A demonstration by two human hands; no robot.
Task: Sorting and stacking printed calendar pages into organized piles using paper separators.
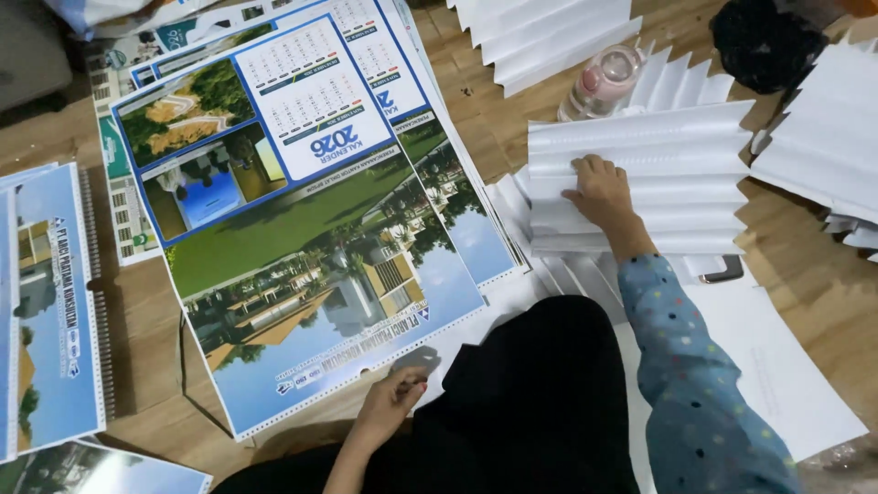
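Fingers (409, 375) of the left hand (391, 402) pinched the near punched edge of the large glossy printed calendar sheet (311, 265).
Right hand (599, 190) lay flat, fingers spread, on the white folded paper stack (677, 155), well apart to the right on the wooden floor (805, 274).

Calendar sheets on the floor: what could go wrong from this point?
1. The left hand pinches only the punched edge of the top calendar sheet; it might crease or tear there.
2. The right hand presses on a fanned stack of white paper; it could slide apart.
3. The pink bottle lying beside that stack might leak.
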